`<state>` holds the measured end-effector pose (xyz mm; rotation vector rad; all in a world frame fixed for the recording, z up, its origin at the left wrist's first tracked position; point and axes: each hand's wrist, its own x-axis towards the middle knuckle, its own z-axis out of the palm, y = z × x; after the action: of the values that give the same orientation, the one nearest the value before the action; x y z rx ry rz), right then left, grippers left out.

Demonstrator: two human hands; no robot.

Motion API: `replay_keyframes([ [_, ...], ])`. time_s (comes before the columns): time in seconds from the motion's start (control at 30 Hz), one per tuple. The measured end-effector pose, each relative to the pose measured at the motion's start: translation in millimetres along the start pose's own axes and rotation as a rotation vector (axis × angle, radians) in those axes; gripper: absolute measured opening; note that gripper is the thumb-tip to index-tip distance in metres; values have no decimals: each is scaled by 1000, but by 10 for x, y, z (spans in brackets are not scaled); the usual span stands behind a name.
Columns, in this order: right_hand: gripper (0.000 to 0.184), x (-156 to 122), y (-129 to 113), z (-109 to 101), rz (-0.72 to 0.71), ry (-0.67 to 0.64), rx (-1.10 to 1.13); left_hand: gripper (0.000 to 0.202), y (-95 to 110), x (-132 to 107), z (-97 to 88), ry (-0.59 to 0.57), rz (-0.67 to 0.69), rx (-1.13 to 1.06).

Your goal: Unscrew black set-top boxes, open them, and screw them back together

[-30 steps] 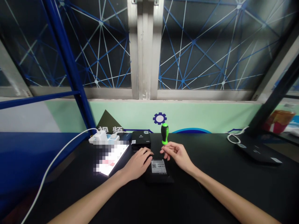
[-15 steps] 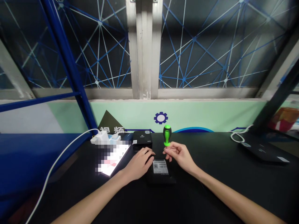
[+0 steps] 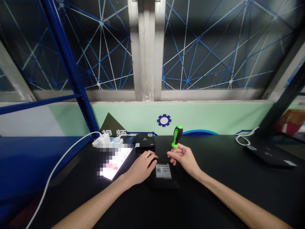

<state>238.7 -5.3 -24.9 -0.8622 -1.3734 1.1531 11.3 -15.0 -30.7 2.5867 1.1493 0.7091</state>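
A flat black box (image 3: 164,182) with a white label lies upside down on the black table (image 3: 214,197). My left hand (image 3: 141,167) rests flat on its left edge, fingers spread. My right hand (image 3: 183,157) grips a screwdriver with a green and black handle (image 3: 176,135) by the lower part of the shaft. The handle points up and leans slightly right, and the tip sits over the box's far edge, hidden by my fingers.
A second small black box (image 3: 145,142) stands behind my left hand. A lit tablet (image 3: 114,160) lies to the left, beside a white charger (image 3: 102,140) with a long white cable. Another flat black device (image 3: 269,154) with a white cord sits far right.
The screwdriver handle has shifted to the right and tilted from upright to leaning right. My left hand has stayed on the box.
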Motion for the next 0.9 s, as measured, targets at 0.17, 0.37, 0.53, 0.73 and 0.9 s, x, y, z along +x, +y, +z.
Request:
replay_keyframes([
  [0.17, 35, -14, -72, -32, 18, -150, -14, 32, -18, 4, 16, 14, 12, 4],
  [0.37, 35, -25, -104, 8, 3, -99, -64, 32, -27, 3, 22, 22, 9, 3],
  [0.53, 35, -13, -82, -3, 12, -57, -37, 33, -3, -2, 1, 20, 12, 7],
  [0.73, 35, -25, -143, -26, -26, -180, -82, 31, -9, 1, 6, 14, 12, 12],
  [0.9, 35, -17, -108, 7, 7, -64, -75, 31, -22, 1, 12, 4, 4, 13],
])
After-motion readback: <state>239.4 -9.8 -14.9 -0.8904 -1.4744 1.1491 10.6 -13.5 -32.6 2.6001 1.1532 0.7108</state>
